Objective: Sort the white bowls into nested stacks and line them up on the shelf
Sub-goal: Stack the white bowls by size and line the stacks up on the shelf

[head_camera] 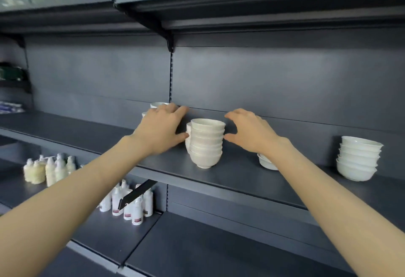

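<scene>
In the head view a dark grey shelf (92, 130) runs across the middle of the frame, its front edge slanting down to the right, with bare surface left of the hands and between the stacks. At centre stands a tall nested stack of small white bowls (206, 143), set back from the edge, with a second stack (188, 133) half hidden just behind it on the left. The left hand (162, 127) is open, fingers reaching toward the back panel and thumb against the hidden stack. The right hand (249, 132) is cupped open just right of the tall stack; whether its thumb touches cannot be told. More bowls (157, 104) peek out behind the left hand, mostly covered. A low bowl (266, 164) is partly hidden under the right wrist. At right, well apart, sits a stack of wider bowls (359, 158). Bottles (50, 169) stand on the lower shelf at left, while items along the top edge are blurred and cut off.
</scene>
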Available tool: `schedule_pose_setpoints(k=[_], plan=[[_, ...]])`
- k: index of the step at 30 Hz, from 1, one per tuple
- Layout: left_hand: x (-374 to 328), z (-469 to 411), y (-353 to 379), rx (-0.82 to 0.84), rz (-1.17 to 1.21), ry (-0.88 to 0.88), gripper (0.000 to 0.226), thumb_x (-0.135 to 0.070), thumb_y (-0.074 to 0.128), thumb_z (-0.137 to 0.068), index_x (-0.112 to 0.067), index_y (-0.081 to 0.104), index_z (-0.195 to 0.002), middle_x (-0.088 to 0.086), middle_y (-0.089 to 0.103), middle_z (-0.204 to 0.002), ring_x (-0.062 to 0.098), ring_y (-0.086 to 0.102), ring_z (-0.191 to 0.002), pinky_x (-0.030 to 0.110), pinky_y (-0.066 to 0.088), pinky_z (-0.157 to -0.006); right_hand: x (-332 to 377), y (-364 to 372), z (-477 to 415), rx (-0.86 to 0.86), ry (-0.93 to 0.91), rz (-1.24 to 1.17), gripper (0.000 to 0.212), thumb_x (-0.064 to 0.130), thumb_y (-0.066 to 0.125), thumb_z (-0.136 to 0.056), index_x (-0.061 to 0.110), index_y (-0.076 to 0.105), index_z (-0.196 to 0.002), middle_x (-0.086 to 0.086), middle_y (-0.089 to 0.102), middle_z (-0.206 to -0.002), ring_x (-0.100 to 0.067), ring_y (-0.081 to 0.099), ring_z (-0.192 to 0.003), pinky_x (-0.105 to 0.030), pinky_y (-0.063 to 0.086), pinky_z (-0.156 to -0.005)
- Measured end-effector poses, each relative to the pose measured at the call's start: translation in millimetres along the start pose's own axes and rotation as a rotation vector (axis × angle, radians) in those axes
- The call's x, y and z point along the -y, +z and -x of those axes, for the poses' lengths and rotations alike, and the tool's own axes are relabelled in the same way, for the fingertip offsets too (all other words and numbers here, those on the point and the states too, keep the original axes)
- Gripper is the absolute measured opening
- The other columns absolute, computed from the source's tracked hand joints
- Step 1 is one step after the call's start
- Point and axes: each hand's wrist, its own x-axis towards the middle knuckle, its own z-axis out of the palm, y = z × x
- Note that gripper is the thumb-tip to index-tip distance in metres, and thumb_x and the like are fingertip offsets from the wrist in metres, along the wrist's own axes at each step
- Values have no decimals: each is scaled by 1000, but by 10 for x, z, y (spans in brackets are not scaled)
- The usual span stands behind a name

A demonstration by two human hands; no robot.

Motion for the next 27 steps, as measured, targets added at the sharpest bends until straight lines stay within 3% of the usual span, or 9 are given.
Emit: schedule_pose_setpoints(k=[6, 11, 19, 27], plan=[[1169, 280, 24, -71, -48, 21, 69, -40, 68, -83, -17, 41, -142, 10, 49, -136, 34, 47, -120, 42, 32, -103, 960, 363, -367, -81, 31, -32, 56, 30, 57, -92, 18, 36, -142, -3, 37, -145, -29, 39, -129, -42, 42, -92], [1840, 331, 295, -15, -14, 59, 70, -39, 70, -82, -14, 42, -141, 12, 51, -133, 35, 49, -118, 44, 33, -104, 1502, 690, -625, -41, 77, -27, 61, 30, 57, -93, 17, 30, -147, -6, 30, -150, -29, 32, -134, -42, 41, -96], [2500, -4, 770, -6, 144, 67, 69, -43, 62, -87, -19, 35, -145, 7, 45, -140, 29, 41, -127, 40, 30, -105, 1722, 1023, -1209, -29, 171, 25, 59, 30, 57, -93, 18, 33, -145, -6, 32, -149, -30, 34, -132, -43, 43, -96], [2982, -577, 1193, 12, 156, 109, 70, -43, 61, -87, -20, 32, -146, 7, 43, -143, 30, 40, -128, 39, 32, -103, 1723, 1350, -1952, -37, 212, 24, 62, 30, 60, -91, 19, 33, -146, -5, 30, -151, -31, 35, -133, -45, 41, -100]])
